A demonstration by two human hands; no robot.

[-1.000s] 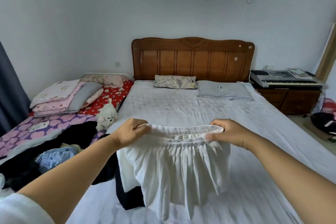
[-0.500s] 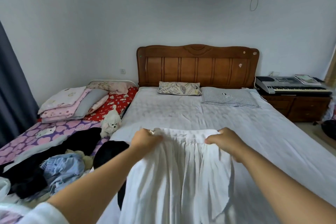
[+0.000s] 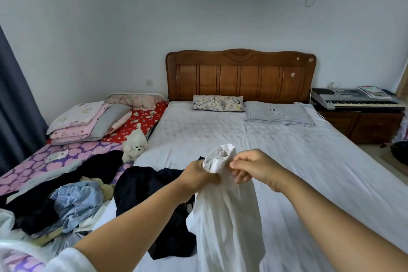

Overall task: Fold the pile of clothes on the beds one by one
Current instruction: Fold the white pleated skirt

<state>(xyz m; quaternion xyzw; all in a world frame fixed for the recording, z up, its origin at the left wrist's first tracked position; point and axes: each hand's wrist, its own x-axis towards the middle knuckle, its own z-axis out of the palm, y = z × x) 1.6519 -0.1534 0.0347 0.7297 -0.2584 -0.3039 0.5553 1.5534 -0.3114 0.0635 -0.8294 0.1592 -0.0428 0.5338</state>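
A white pleated skirt (image 3: 227,216) hangs in the air in front of me, its waistband bunched together at the top. My left hand (image 3: 196,178) grips the bunched waistband from the left. My right hand (image 3: 254,166) pinches the same waistband from the right, the two hands almost touching. Below and left of the skirt a dark garment (image 3: 150,185) lies crumpled on the grey bed (image 3: 309,161). A heap of unfolded clothes (image 3: 72,203), with blue denim and black pieces, lies on the left bed.
Two pillows (image 3: 249,107) lie by the wooden headboard (image 3: 240,75). Folded pink and grey bedding (image 3: 88,119) and a white toy dog (image 3: 134,142) sit on the left bed. A keyboard (image 3: 355,100) rests on a wooden cabinet at right; a dark curtain (image 3: 13,106) hangs at left.
My hands have come together, gathering the waistband that was stretched wide between them. The skirt now hangs narrow and bunched. The view has tilted up slightly.
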